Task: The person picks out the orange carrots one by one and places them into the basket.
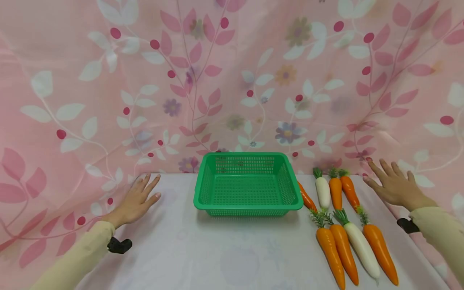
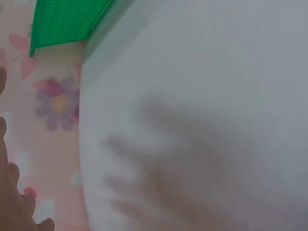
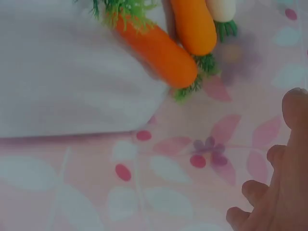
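Observation:
My left hand (image 1: 135,201), fingers spread, hovers over the left side of the table and holds nothing; in the left wrist view its shadow falls on the white cloth. On the other side, my right hand (image 1: 396,185) is held up with fingers apart, also with nothing in it. Nearest to it are an orange carrot (image 1: 349,194) and another carrot (image 1: 336,193), beside a short white radish (image 1: 322,192). A green plastic basket (image 1: 248,207) stands between the hands at the back, with nothing inside.
In the front right row lie a long white radish (image 1: 362,247), a carrot (image 1: 380,253) and further carrots (image 1: 330,255). One carrot (image 1: 307,198) is partly hidden by the basket's right side. Behind the white-covered table (image 1: 174,249) hangs a pink floral curtain (image 1: 232,80).

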The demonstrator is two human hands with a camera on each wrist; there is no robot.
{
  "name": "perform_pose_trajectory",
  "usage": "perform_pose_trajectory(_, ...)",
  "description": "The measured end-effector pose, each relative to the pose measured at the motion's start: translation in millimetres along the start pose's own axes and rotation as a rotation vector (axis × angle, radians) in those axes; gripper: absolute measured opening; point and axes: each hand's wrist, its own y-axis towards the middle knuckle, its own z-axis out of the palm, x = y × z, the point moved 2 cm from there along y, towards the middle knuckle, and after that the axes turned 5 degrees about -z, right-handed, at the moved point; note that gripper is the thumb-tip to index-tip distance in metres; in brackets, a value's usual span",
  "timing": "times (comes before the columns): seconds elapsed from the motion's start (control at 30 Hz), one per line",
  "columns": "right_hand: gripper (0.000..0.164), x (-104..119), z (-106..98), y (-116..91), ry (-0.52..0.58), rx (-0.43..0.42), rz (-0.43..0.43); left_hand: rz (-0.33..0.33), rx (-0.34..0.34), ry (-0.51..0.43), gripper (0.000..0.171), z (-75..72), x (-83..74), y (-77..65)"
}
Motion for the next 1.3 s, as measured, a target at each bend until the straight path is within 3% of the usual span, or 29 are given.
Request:
perform_pose_trajectory(0.13, 0.083, 15.6, 8.9, 10.3, -0.008, -0.016, -0.046, 0.011, 0.031, -0.159, 0.072, 25.2, -3.6, 4.2)
perform_pose_trajectory(0.33, 0.079, 48.1, 30.0, 28.1, -0.056, -0.049, -0.159, 0.007, 0.023, -0.484, 0.069, 55.9, -21.5, 12.8)
perform_pose_trajectory(0.5, 0.077, 81.7, 42.2, 39.9, -0.041, -0.086, -0.271, -0.030, 0.069, -0.810, 0.066, 78.5, -41.0, 21.0)
perform_pose_trajectory(0.63, 0.076, 104.8, 46.4, 50.0, -0.023, -0.122, -0.317, 0.010, 0.090, -1.097, 0.063, 91.7, -57.1, 34.4)
perform_pose_trajectory(0.77, 0.074, 121.2, 53.5, 62.4, 0.003, -0.104, -0.328, 0.071, 0.107, -1.274, 0.062, 104.4, -70.1, 46.1)
perform_pose_trajectory(0.93, 0.070, 137.7, 67.0, 74.1, 0.067, -0.060, -0.330, 0.074, 0.120, -1.362, 0.062, 124.9, -80.3, 51.0)
perform_pose_trajectory(1.13, 0.065, 149.8, 80.1, 83.2, 0.104, -0.034, -0.331, 0.026, 0.060, -1.247, 0.060, 137.2, -84.1, 52.9)
perform_pose_trajectory(1.3, 0.060, 154.9, 88.3, 89.6, 0.109, -0.028, -0.352, 0.053, -0.041, -1.171, 0.061, 139.2, -89.9, 54.3)
